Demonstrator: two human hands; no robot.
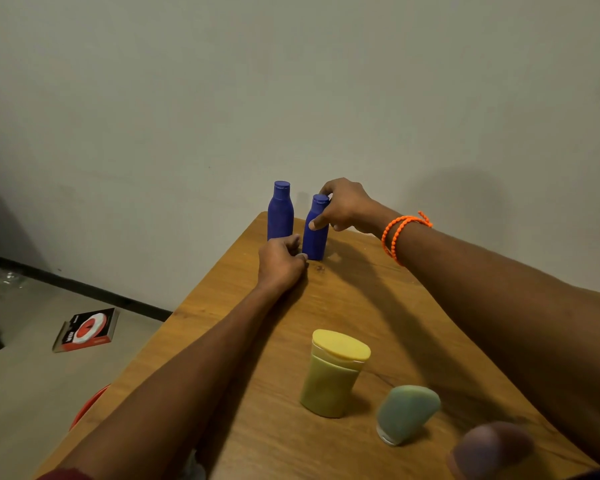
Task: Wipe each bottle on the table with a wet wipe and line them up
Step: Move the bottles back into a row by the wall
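Two blue bottles stand upright at the far end of the wooden table (361, 306). The left blue bottle (280, 213) stands free. My right hand (343, 206) grips the right blue bottle (315, 237) around its neck and cap. My left hand (280, 263) rests on the table at that bottle's base with fingers curled; whether it holds a wipe I cannot tell. Nearer me stand a yellow bottle (331, 374), a green tube (406, 412) on its cap, and a blurred purple bottle (489, 448) at the bottom edge.
The table's far end meets a plain wall. Its left edge drops to the floor, where a red and black box (85, 330) lies. A red rim (89, 405) shows below the table's left edge. A white scrap (193, 467) lies by my left elbow.
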